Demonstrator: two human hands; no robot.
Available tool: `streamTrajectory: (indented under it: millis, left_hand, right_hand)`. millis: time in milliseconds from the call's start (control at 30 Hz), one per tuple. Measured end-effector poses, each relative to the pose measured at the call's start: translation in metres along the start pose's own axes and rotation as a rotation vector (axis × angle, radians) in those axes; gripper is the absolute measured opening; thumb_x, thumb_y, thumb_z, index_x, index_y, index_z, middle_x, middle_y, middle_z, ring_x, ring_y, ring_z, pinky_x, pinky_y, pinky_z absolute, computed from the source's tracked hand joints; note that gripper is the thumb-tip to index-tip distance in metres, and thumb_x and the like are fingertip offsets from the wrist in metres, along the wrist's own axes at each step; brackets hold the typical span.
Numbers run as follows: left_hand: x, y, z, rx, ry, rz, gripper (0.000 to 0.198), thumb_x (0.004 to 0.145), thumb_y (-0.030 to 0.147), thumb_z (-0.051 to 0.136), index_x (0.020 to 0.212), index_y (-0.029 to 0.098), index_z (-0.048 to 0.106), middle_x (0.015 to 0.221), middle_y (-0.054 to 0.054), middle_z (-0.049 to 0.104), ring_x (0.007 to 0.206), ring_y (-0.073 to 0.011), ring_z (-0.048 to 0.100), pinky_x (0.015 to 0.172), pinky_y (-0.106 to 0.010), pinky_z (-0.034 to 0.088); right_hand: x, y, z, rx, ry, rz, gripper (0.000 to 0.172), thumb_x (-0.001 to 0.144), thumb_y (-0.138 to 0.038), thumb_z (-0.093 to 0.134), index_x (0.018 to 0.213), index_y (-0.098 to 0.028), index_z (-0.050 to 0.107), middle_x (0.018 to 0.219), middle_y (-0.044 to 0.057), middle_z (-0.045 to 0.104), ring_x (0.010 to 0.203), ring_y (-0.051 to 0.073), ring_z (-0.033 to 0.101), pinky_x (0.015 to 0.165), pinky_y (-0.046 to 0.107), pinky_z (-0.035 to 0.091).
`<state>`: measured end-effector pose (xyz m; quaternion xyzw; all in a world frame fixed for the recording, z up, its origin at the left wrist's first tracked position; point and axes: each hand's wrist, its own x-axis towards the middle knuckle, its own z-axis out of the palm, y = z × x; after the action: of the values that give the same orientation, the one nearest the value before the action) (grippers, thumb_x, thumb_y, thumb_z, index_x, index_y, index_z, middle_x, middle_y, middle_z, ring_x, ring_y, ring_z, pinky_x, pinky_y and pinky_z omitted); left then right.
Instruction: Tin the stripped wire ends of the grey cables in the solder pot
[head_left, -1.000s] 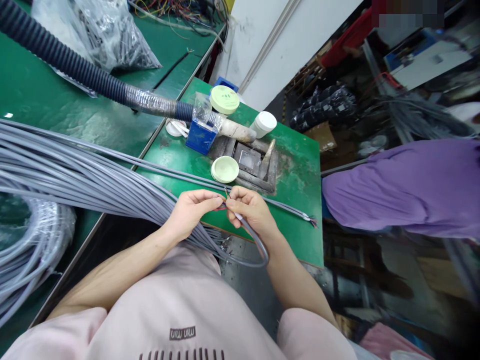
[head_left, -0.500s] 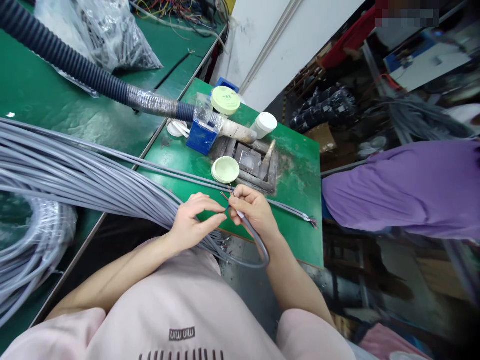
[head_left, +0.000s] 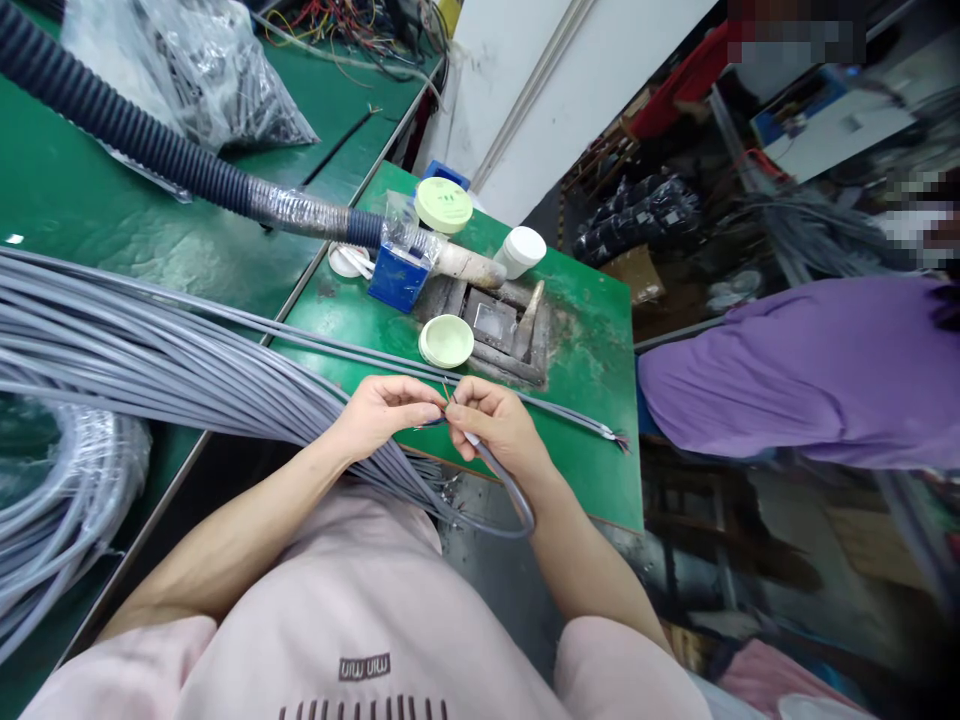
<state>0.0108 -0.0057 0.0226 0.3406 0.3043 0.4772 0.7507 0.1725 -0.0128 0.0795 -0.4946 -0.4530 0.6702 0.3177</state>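
Note:
Between thumb and fingers, my right hand [head_left: 491, 420] grips the end of a grey cable [head_left: 514, 490], which loops down below the wrist. Thin coloured wires [head_left: 448, 392] fan out of its stripped end, some upward and some to the left. My left hand [head_left: 390, 412] pinches dark wires from that same end, its thumb and forefinger almost touching the right fingertips. A thick bundle of grey cables [head_left: 187, 350] runs in from the left beneath the left wrist. Two separate cables with stripped ends [head_left: 611, 434] lie on the green table beyond my hands.
Just beyond my hands stands a pale green bowl [head_left: 447, 342]. Behind it are a soot-stained square pot [head_left: 495, 322], a blue box [head_left: 397, 277], a white tub [head_left: 521, 252] and a ribbed hose [head_left: 195, 170]. A person in purple [head_left: 795, 370] is at the right.
My left hand has closed in against the right fingertips and now pinches the dark wires, which point left. The right hand keeps its hold on the cable. The view has shifted slightly.

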Motion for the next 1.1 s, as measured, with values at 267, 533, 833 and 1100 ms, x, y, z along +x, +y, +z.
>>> streamTrajectory:
  millis: [267,533,833,1100]
  left_hand:
    - [0.001,-0.014,0.005,-0.204,-0.022,-0.08,0.028,0.051,0.035,0.087,0.062,0.014,0.073,0.061,-0.002,0.067,0.057,-0.0115,0.059,0.062,-0.027,0.046]
    - [0.002,-0.02,0.011,-0.33,-0.048,-0.115,0.026,0.05,0.03,0.086,0.061,0.012,0.07,0.058,-0.001,0.064,0.051,-0.009,0.055,0.05,-0.021,0.041]
    - [-0.002,-0.026,0.017,-0.394,0.02,-0.063,0.02,0.056,0.022,0.082,0.065,0.014,0.067,0.061,0.0,0.066,0.055,-0.0091,0.059,0.058,-0.022,0.047]
    - [-0.003,-0.023,0.02,-0.369,0.033,0.0,0.02,0.058,0.025,0.081,0.065,0.014,0.065,0.064,0.001,0.066,0.056,-0.0088,0.059,0.058,-0.021,0.047]
  right_hand:
    - [0.0,-0.001,0.002,0.075,-0.068,0.058,0.036,0.059,-0.037,0.082,0.064,-0.016,0.053,0.043,-0.004,0.06,0.029,0.006,0.048,0.03,0.013,0.033]
    - [0.0,-0.003,0.001,0.146,-0.123,0.07,0.037,0.056,-0.036,0.084,0.063,-0.016,0.053,0.043,-0.004,0.059,0.03,0.007,0.049,0.03,0.013,0.034]
    - [0.004,0.002,-0.004,0.122,-0.064,-0.005,0.038,0.059,-0.038,0.083,0.067,-0.017,0.053,0.046,-0.004,0.061,0.032,0.006,0.05,0.032,0.013,0.034]
    - [0.003,0.0,-0.004,0.045,-0.044,-0.03,0.035,0.061,-0.04,0.081,0.069,-0.017,0.055,0.046,-0.005,0.06,0.033,0.007,0.05,0.033,0.015,0.035]
